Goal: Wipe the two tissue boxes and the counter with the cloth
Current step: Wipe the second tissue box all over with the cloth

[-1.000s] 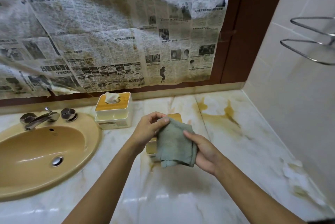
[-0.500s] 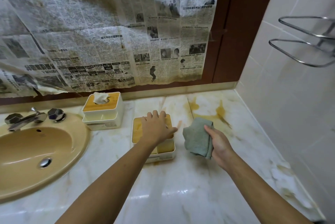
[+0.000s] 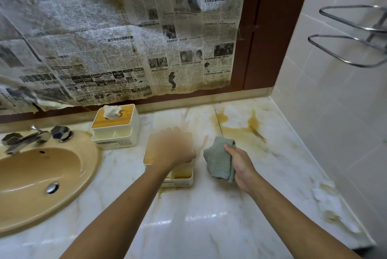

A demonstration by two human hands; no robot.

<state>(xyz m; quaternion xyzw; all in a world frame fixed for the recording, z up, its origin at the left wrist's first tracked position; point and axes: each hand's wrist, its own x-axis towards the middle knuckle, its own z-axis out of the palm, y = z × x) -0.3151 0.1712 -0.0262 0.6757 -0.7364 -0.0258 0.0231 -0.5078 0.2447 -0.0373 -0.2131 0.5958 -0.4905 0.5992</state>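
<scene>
Head view: the near tissue box [image 3: 178, 182] stands on the marble table [image 3: 209, 227] in front of the person, right of the sink [image 3: 41, 175]. Its open front tray faces the person and its wooden lid lies toward the wall, so its longer side seems to run away from the person. The left hand [image 3: 173, 147] lies over the lid, but it is smeared by motion, and I cannot tell whether its fingers grip the box or only rest on it. The right hand [image 3: 240, 164] has its fingers curled round the grey-green cloth [image 3: 217, 160], just right of that box. The cloth is bunched, its long axis running from the wall side toward the person. Whether it touches the table cannot be told.

The far tissue box [image 3: 115, 126] stands by the back wall, just beside the sink rim, tray also toward the person, with a white tissue [image 3: 112, 111] poking up through its lid. Yellow-brown stains [image 3: 240, 124] mark the table behind the cloth. Old newspaper [image 3: 125, 38] covers the wall above, and a tap [image 3: 27, 139] sits behind the sink.

One second ago both hands held the cloth together above the near box. Half a second ago the left hand had already gone to the lid and the right hand alone held the cloth, as now; only the blur of the left hand is new.
</scene>
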